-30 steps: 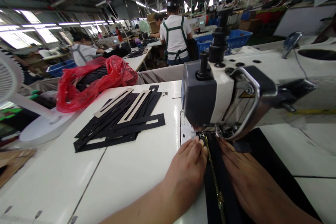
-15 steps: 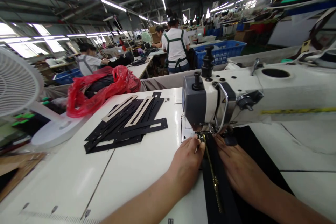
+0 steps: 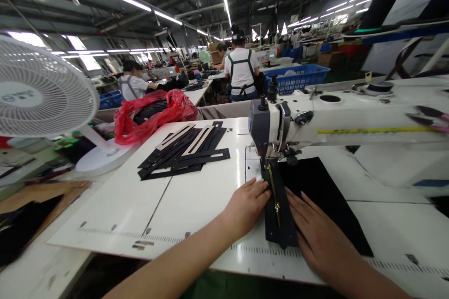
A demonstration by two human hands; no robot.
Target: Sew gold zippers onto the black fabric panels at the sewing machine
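Observation:
A black strip with a gold-toothed zipper runs lengthwise under the needle area of a white sewing machine. Along the strip's left edge lies my left hand, its fingers stretched out and the tips touching the strip. My right hand rests flat, fingers extended, at the strip's right edge and over a larger black fabric panel. The gold zipper pull sits partway down the strip. Its far end is hidden beneath the machine's presser foot.
Black slotted pieces lie in a pile on the white table, with two beige slotted pieces on top. Behind them is a red plastic bag. A white fan stands left. Scissors lie on the machine arm. Co-workers sit and stand beyond.
My view has shifted back and left, showing more of the table. Both hands have slid toward me along the strip, away from the needle; my left fingers have uncurled from a pinch.

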